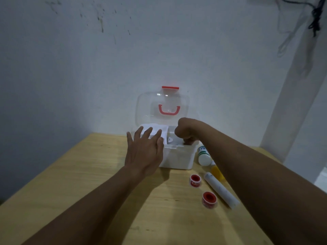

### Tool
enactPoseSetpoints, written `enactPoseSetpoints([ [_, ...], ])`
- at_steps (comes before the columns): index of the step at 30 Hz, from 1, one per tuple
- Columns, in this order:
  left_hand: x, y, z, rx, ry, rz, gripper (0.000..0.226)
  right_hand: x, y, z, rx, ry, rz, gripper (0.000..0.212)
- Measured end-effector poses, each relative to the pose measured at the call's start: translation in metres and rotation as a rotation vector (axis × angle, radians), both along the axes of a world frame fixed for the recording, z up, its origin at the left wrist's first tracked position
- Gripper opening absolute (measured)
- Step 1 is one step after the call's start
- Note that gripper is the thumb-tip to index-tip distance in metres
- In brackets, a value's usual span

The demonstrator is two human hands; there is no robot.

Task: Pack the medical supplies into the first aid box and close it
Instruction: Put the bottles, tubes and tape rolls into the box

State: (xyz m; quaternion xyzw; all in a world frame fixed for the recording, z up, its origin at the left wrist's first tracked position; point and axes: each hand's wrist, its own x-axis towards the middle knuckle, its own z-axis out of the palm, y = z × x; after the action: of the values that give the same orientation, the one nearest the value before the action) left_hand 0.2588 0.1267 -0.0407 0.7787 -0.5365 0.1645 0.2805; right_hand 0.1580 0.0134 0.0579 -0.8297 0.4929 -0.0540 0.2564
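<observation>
A white first aid box (178, 159) stands at the table's far edge, its clear lid (161, 106) with a red handle upright against the wall. My left hand (144, 152) lies flat with spread fingers on the box's left rim and a white packet (155, 130) inside. My right hand (185, 132) reaches down into the right part of the box, fingers bent and hidden; what they hold cannot be seen. To the right of the box lie a white bottle (204, 155), a yellow item (216, 172), a white tube (221, 190) and two red tape rolls (195, 180) (208, 199).
The wooden table (85, 174) stands against a white wall. A white pillar (290, 106) rises at the right, with dark cords hanging near the top corner.
</observation>
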Motion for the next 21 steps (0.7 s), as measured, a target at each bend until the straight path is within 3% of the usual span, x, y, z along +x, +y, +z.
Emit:
enactPoseSetpoints([
  [4,0.001,-0.001,-0.001,-0.011,0.003,-0.003,0.057,0.005,-0.005,-0.005,0.15,-0.189,-0.05,0.011],
  [10,0.001,-0.001,-0.002,-0.002,-0.012,0.006,0.054,0.001,-0.011,-0.006,0.232,-0.308,-0.087,0.034],
  [21,-0.014,0.002,0.008,-0.006,-0.113,0.038,0.06,-0.048,-0.004,0.023,-0.079,-0.348,-0.014,0.032],
])
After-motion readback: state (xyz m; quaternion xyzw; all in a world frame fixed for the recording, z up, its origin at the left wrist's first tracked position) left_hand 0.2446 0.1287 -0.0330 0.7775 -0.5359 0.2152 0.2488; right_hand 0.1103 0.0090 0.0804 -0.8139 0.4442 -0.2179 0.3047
